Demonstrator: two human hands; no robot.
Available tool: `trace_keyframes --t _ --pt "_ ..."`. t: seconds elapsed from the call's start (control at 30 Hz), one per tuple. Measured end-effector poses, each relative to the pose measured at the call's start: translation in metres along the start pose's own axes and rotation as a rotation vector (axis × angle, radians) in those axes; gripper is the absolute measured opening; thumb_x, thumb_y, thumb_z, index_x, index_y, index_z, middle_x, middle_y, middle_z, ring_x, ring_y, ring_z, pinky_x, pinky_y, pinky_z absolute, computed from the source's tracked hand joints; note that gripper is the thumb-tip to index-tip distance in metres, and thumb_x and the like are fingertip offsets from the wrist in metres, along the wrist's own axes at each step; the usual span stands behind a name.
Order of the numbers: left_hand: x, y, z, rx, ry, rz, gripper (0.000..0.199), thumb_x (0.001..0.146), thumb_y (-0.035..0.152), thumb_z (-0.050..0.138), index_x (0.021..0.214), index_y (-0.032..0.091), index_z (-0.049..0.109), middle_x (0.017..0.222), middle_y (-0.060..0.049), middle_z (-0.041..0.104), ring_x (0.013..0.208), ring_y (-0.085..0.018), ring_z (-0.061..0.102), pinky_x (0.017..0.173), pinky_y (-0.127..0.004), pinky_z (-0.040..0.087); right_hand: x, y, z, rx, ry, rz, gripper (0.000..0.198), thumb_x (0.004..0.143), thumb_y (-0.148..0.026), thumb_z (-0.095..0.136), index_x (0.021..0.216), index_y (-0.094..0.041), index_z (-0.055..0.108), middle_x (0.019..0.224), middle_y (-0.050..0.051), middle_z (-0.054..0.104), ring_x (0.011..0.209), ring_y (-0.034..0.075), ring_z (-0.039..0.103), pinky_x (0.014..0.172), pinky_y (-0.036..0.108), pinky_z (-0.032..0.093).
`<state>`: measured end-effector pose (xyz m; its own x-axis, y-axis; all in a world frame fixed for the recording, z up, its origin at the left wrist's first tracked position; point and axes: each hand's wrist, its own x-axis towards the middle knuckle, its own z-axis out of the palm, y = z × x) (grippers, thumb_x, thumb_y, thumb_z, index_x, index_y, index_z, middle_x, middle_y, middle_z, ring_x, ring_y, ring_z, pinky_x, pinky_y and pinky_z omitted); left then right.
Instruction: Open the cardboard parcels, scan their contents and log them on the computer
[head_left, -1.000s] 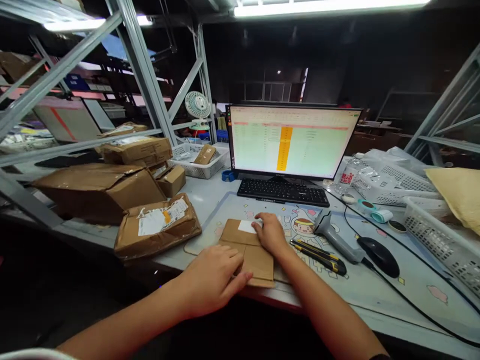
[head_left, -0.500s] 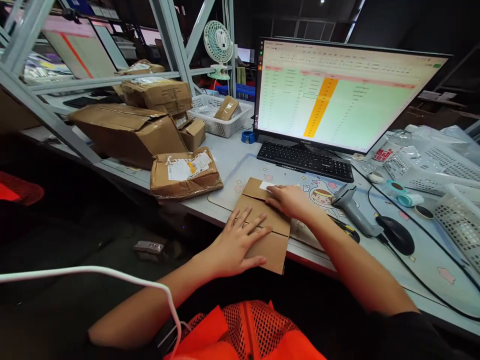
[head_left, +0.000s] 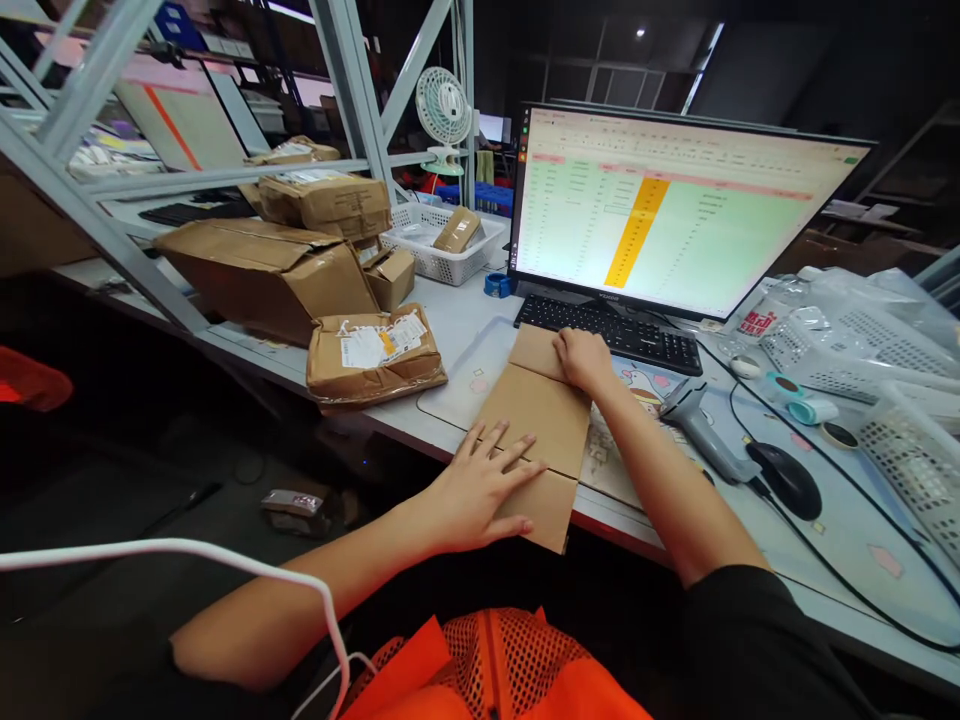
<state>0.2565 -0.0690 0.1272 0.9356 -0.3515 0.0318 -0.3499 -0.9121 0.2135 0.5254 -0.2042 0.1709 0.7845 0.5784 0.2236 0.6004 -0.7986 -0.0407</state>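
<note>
A flat brown cardboard box with crease lines across it lies at the table's front edge, its near end jutting past that edge. My left hand rests on its near part, fingers spread and palm down. At the far end, my right hand has its fingers curled over the right edge of the top flap. That flap reaches the front of the black keyboard. The fingertips of my right hand are partly hidden.
Left of the cardboard sits a wrapped parcel, with more boxes stacked behind it. A monitor stands at the back. To the right lie a grey barcode scanner, a black mouse, cables and white baskets.
My right hand has moved away from me and curled its fingers, and the far flap now extends farther toward the keyboard. The white label under that hand is out of sight. My left hand stays put.
</note>
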Motion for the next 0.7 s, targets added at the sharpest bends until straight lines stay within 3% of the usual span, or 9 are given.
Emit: trace_keyframes --t 0.13,0.23,0.3,0.4,0.47,0.53,0.7 --pt "0.007 -0.003 -0.022 0.005 -0.067 0.035 0.077 0.098 0.070 0.065 0.163 0.031 0.050 0.177 -0.010 0.032 0.162 -0.051 0.025 0.128 -0.074 0.023 0.013 0.007 0.026 0.035 -0.018 -0.039 0.034 0.108 -0.027 0.051 0.132 -0.014 0.072 0.128 0.017 0.071 0.116 0.028 0.062 0.098 0.035 0.044" --pt "0.032 -0.019 -0.044 -0.040 -0.086 0.077 0.059 0.104 0.061 0.056 0.154 0.030 0.060 0.161 -0.013 0.057 0.144 -0.042 0.057 0.120 -0.058 0.044 0.004 0.004 0.024 0.031 0.083 -0.065 0.039 0.108 -0.022 0.044 0.137 -0.012 0.068 0.140 0.020 0.063 0.130 0.034 0.051 0.108 0.043 0.038" --pt "0.057 -0.037 -0.049 -0.071 0.012 0.054 0.050 0.110 0.051 0.046 0.149 0.027 0.064 0.144 -0.013 0.070 0.131 -0.034 0.068 0.115 -0.049 0.050 -0.012 -0.002 0.016 0.042 0.168 -0.108 0.040 0.108 -0.019 0.038 0.134 -0.012 0.068 0.141 0.021 0.060 0.132 0.034 0.047 0.111 0.046 0.035" --pt "0.091 -0.066 -0.034 -0.081 0.218 -0.012 0.050 0.108 0.037 0.043 0.151 0.018 0.061 0.153 -0.014 0.063 0.148 -0.032 0.054 0.126 -0.050 0.039 -0.049 -0.015 0.008 0.191 0.186 -0.326 0.028 0.103 -0.019 0.045 0.111 -0.015 0.071 0.117 0.016 0.068 0.113 0.030 0.055 0.101 0.042 0.041" --pt "0.104 -0.081 -0.017 -0.121 0.239 -0.053 0.055 0.107 0.032 0.038 0.155 0.010 0.055 0.166 -0.017 0.050 0.159 -0.031 0.040 0.133 -0.048 0.030 -0.074 -0.024 0.009 0.327 0.098 -0.542 0.019 0.100 -0.021 0.051 0.095 -0.019 0.070 0.104 0.012 0.069 0.103 0.027 0.057 0.096 0.040 0.043" --pt "0.109 -0.090 -0.002 -0.163 0.217 -0.077 0.059 0.108 0.031 0.035 0.158 0.005 0.050 0.170 -0.019 0.042 0.163 -0.030 0.033 0.135 -0.045 0.026 -0.094 -0.032 0.013 0.404 0.013 -0.675 0.019 0.101 -0.025 0.053 0.093 -0.020 0.069 0.108 0.010 0.070 0.104 0.026 0.057 0.098 0.040 0.043" --pt "0.103 -0.091 0.001 -0.107 0.170 -0.099 0.061 0.105 0.029 0.036 0.162 0.008 0.047 0.173 -0.020 0.036 0.165 -0.030 0.028 0.134 -0.048 0.026 -0.100 -0.047 0.013 0.393 -0.082 -0.711 0.023 0.108 -0.034 0.057 0.099 -0.020 0.072 0.115 0.008 0.070 0.113 0.025 0.056 0.106 0.044 0.040"
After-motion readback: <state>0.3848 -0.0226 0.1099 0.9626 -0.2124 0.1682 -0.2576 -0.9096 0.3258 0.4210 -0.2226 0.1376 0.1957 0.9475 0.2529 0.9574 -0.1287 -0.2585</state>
